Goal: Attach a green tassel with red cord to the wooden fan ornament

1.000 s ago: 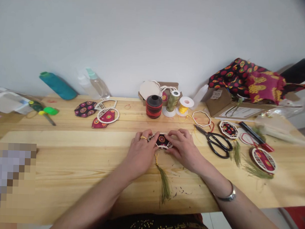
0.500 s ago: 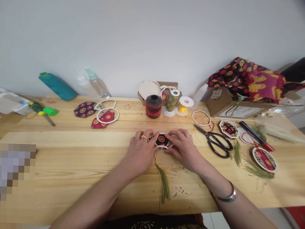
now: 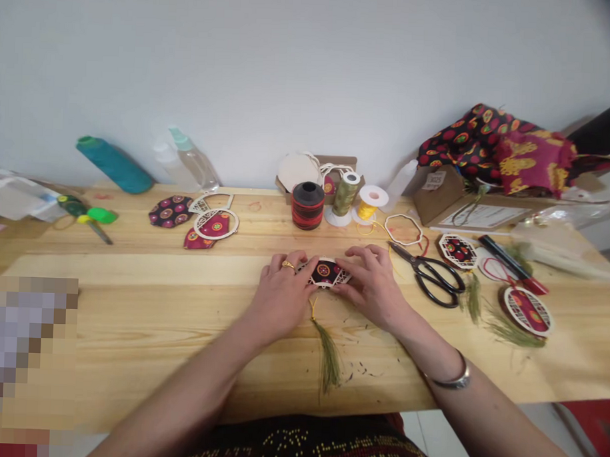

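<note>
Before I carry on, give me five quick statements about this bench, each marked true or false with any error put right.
1. The left hand and the right hand are both on the fan-shaped piece. True.
2. A tassel lies on the person's side of that piece. True.
3. The tassel's strands are bright red. False: they are olive green.
4. The scissors lie to the right of the right hand. True.
5. The left wrist wears a bracelet. False: the silver-coloured bracelet is on the right wrist.
</note>
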Available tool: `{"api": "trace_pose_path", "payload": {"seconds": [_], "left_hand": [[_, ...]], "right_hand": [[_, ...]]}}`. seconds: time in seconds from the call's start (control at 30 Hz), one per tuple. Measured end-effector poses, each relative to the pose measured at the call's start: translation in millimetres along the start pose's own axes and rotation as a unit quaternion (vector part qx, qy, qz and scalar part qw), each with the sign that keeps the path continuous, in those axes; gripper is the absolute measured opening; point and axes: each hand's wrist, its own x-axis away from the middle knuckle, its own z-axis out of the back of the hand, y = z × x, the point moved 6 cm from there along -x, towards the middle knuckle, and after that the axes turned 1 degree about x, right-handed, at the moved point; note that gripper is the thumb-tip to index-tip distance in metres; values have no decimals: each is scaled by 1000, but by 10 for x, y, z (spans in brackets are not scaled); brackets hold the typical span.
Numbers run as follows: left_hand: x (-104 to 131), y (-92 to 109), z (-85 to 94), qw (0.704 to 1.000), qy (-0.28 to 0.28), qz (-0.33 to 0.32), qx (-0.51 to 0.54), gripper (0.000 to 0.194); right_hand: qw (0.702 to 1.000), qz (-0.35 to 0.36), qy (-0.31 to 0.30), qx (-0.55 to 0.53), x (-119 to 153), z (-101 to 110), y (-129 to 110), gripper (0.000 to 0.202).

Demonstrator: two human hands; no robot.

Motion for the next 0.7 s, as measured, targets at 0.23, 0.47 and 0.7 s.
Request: {"api": "trace_pose_path", "payload": {"seconds": [0.23, 0.47, 0.7], "left_hand": [[2, -8, 1, 1000, 0, 1, 12, 44], [12, -10, -2, 999, 10, 5, 31, 43], [21, -4, 14, 999, 15, 13, 44, 44]], "right_hand": [[1000, 0, -8, 17, 3, -2, 7, 40], [1000, 2, -9, -9, 9, -6, -13, 40], [1000, -5, -16, -22, 16, -17, -17, 40]]}}
